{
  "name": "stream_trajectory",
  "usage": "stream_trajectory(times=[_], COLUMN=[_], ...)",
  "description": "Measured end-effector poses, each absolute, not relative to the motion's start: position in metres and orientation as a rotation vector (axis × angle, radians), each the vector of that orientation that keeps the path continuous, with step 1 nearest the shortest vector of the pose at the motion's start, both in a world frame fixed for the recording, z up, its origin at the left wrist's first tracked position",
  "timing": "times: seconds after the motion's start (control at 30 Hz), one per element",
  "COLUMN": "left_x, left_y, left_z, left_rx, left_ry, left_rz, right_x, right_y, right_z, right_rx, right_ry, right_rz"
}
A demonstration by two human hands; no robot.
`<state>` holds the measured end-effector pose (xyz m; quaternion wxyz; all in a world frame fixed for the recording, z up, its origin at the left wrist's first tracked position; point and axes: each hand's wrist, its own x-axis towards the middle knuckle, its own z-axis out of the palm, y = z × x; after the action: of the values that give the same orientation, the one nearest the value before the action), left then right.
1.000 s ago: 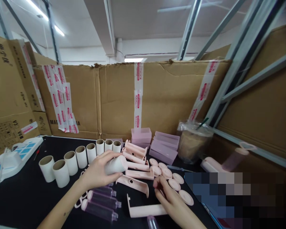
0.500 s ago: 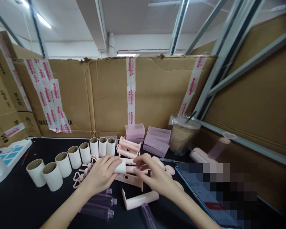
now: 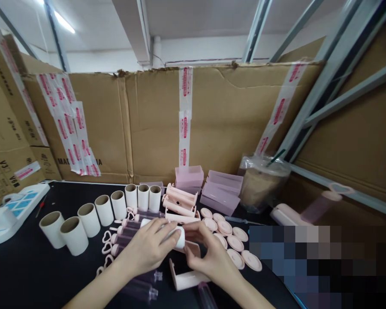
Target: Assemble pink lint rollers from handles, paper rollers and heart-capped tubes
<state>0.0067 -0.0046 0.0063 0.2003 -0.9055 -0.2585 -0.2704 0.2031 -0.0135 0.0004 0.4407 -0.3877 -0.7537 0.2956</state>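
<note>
Gripping a white roll [image 3: 180, 238] from above, the person's left hand [image 3: 152, 249] has its fingers curled over the barrel, so that mainly the right end shows past the fingertips. The roll sits under that palm, tipped over on its side, between the two hands. The right hand [image 3: 209, 253] is drawn up close at that exposed end, thumb and fingers bent and only narrowly apart; from here I can't tell whether it pinches anything itself.

Behind the hands lie several pink holders [image 3: 182, 201], and another front holder [image 3: 188, 281] lies nearer the person, partly covered by the right hand. Pink discs [image 3: 234, 243] are scattered just right of that hand, while clear purple tubes [image 3: 141, 289] lie by the left forearm. Over to the left, a line of standing rolls [image 3: 74, 236] waits upright on the black table [image 3: 22, 274].

A second ago the left hand had the roll alone, its pale end in plain sight, and the right hand was well apart, by the discs. Now the two hands have met around it; the standing rolls haven't moved.
</note>
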Motion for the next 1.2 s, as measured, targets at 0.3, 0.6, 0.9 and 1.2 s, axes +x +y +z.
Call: stream_trajectory(times=[0.3, 0.6, 0.9, 1.2], left_x=[0.011, 0.003, -0.015, -0.009], left_y=[-0.009, -0.010, -0.012, -0.009], left_z=[-0.002, 0.013, 0.032, 0.039], left_rx=[-2.616, -2.645, -2.334, -2.417], left_ry=[-0.753, -1.124, -1.432, -1.676], left_rz=[-0.771, -1.197, -1.796, -3.006], right_x=[0.200, 0.235, 0.295, 0.287], right_y=[-0.017, 0.001, 0.034, 0.045], right_z=[0.002, 0.020, 0.022, 0.012], right_rx=[-1.021, -0.979, -1.589, -1.429], right_ry=[-1.953, -1.823, -2.202, -2.138], right_rz=[0.648, 0.649, 0.039, 0.183])
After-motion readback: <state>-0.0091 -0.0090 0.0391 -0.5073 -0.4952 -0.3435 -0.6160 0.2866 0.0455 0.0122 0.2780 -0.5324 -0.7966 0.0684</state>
